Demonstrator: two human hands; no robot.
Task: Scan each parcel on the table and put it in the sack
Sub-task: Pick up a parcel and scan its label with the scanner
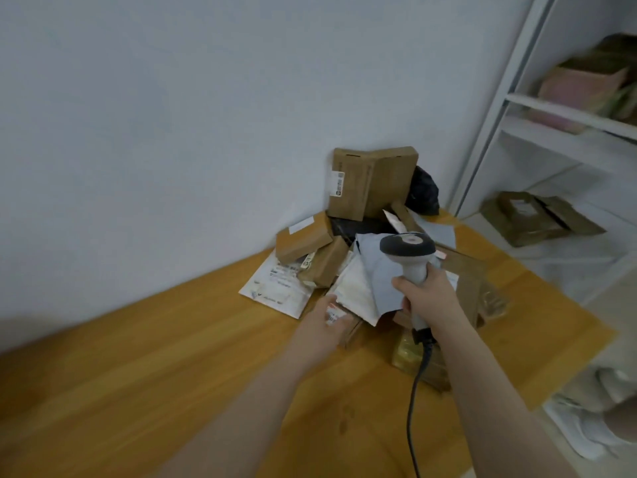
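A heap of parcels lies on the wooden table (144, 357) against the wall: brown cardboard boxes (370, 182), white and grey mailer bags (377, 274) and a black bag (423, 191). My right hand (429, 294) grips the handle of a grey-and-white barcode scanner (406, 248), its head above the heap and its cable hanging toward me. My left hand (322, 324) reaches to the heap's near edge and grips a small brown box (348, 327) with a white label. No sack is in view.
A white shelf unit (537, 132) stands to the right of the table, holding cardboard boxes (531, 217) and pink and brown packets. The table's right edge runs close to it. A white shoe (593, 439) shows on the floor at lower right.
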